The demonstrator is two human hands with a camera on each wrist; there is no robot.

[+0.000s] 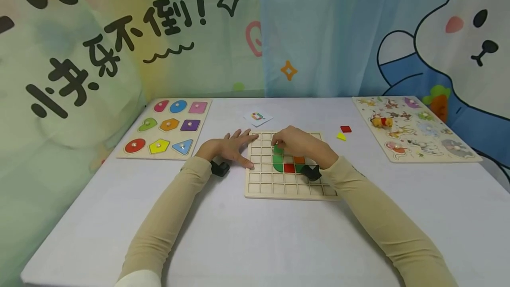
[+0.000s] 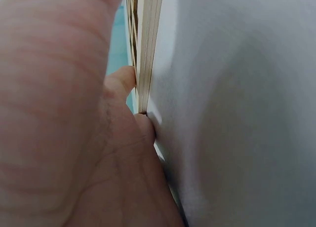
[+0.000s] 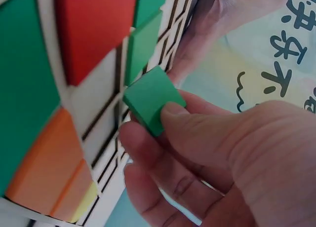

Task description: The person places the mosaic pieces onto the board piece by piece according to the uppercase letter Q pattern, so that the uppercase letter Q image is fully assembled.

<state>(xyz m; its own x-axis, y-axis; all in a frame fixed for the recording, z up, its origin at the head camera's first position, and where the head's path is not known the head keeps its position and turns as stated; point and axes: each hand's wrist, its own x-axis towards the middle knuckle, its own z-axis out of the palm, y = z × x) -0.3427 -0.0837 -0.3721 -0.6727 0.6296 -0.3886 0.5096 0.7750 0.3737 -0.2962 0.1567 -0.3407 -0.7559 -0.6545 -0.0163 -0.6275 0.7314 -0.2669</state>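
Note:
A wooden grid board (image 1: 264,189) lies on the white table between my hands. My left hand (image 1: 231,147) has its fingers spread, with thumb and fingertips touching the board's left edge; the left wrist view shows that edge against the fingers close up. Between thumb and fingers, my right hand (image 1: 300,143) pinches a green square tile (image 3: 154,99), tilted just off the grid near its upper middle. Set in the cells are green tiles (image 1: 277,159), a red tile (image 1: 289,168) and an orange tile (image 1: 299,160). A yellow tile (image 3: 88,202) shows partly in the right wrist view.
Behind the board lies a small pattern card (image 1: 258,118). Loose red (image 1: 345,129) and yellow (image 1: 341,136) pieces lie to its right. A knobbed shape puzzle (image 1: 187,136) is at the far left, an animal puzzle (image 1: 402,156) at the far right. Printed curtains hang behind the table.

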